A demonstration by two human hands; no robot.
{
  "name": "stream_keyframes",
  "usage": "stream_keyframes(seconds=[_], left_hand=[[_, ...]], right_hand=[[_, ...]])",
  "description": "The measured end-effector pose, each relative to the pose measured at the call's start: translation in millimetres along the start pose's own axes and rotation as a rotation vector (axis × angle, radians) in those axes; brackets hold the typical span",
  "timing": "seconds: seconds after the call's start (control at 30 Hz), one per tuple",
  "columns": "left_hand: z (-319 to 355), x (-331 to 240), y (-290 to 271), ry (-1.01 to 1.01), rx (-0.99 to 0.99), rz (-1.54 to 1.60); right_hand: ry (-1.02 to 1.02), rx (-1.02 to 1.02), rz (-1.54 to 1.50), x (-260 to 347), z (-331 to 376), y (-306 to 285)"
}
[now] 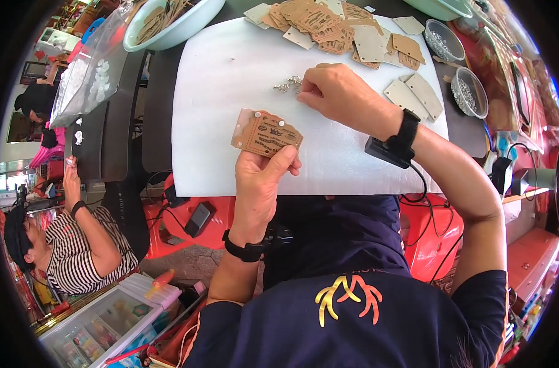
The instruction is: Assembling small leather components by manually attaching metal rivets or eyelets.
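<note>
Centrally, a white sheet (200,153) lies before me. Over it: my left hand (259,181) and right hand (341,92). Left pinches a brown card (264,136) near the sheet's front; right, fingertips bunched, meets silver fasteners (284,88), grip undeterminable.

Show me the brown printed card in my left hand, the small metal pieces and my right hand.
Brown printed card (269,133): head view, middle of its printed face.
Small metal pieces (284,87): head view, left part of their pile.
Right hand (346,92): head view, back of it.
</note>
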State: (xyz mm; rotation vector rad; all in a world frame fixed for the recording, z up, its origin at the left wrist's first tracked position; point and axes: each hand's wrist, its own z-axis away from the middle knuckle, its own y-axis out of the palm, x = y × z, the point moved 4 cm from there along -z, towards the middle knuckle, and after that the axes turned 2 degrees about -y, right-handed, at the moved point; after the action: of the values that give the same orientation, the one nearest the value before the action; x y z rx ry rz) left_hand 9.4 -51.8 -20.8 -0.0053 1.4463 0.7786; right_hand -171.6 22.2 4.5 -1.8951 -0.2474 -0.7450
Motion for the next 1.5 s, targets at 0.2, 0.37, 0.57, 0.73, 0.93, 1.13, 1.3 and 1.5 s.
stream_keyframes(seconds=[0.2,0.37,0.57,0.73,0.93,1.13,1.3,1.5], left_hand=[[0.1,-0.1,-0.3,0.003,0.003,-0.007],[0.7,-0.6,0.6,0.01,0.003,-0.027],[1.1,-2.0,3.8,0.017,0.003,-0.046],[-0.3,-6.8,8.4,0.019,-0.001,-0.025],[-6.0,-18.6,19.1,0.122,-0.005,0.008],[-12.0,-19.7,32.1,0.097,0.087,0.026],[-17.0,-18.8,41.0,0.094,0.134,0.059],[-17.1,-17.9,44.9,0.073,0.142,0.046]], right_hand=[[-0.03,-0.041,0.201,4.1,-1.7,1.8],[-0.059,-0.044,0.173,4.2,-0.2,-1.5],[-0.083,-0.038,0.2,1.2,-2.4,1.7],[-0.069,-0.065,0.028,4.3,3.7,-4.8],[0.333,0.208,-0.618,33.3,33.2,-14.6],[0.423,0.183,-1.09,31.0,54.2,-8.5],[0.47,0.136,-1.395,26.0,61.2,-7.1],[0.455,0.096,-1.322,27.5,63.1,-9.7]])
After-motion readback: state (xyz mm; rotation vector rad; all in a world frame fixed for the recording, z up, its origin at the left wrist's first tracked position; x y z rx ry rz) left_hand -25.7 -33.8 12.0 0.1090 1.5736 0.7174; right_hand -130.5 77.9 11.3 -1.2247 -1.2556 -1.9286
